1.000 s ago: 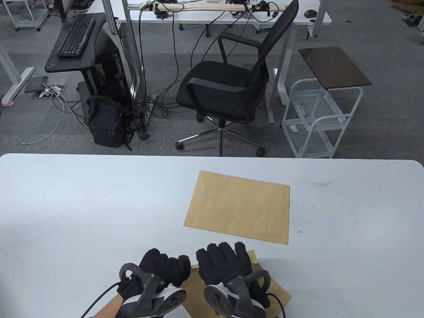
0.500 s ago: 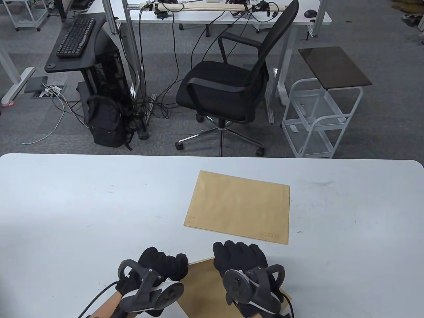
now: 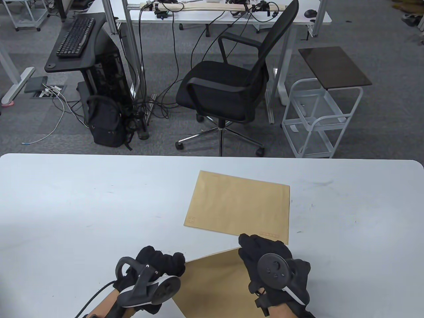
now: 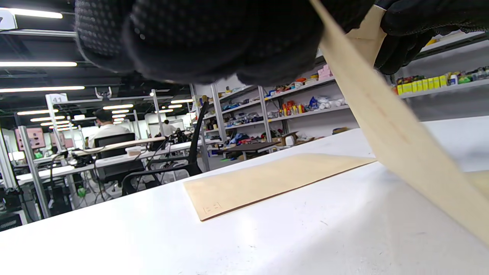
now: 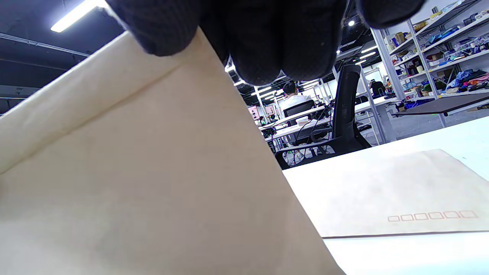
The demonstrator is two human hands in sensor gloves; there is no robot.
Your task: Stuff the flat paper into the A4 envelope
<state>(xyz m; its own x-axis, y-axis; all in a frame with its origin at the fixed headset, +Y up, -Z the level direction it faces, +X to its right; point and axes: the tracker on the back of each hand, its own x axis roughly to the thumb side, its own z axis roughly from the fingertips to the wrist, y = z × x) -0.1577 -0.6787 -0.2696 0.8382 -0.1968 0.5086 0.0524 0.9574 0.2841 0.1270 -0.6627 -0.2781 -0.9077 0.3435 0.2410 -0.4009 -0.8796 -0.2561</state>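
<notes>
A brown A4 envelope [image 3: 237,207] lies flat at the table's middle. A second brown envelope [image 3: 212,281] is held between both hands at the near edge, tilted up off the table. My left hand [image 3: 177,261] pinches its left corner. My right hand [image 3: 247,247] grips its far right corner, with the fingers over the top edge. The left wrist view shows the held envelope edge-on [image 4: 389,133], with the flat envelope [image 4: 267,179] beyond it. The right wrist view shows the held envelope's seamed face [image 5: 133,183], with the flat one [image 5: 382,198] behind it.
The white table [image 3: 82,205] has rounded far corners. Beyond its far edge stand a black office chair [image 3: 228,86] and a white trolley [image 3: 318,119] on the floor.
My right hand has moved right and turned on its side, taking the envelope's corner with it. The envelope has swung and lifted off the table. My left hand stays at the left corner.
</notes>
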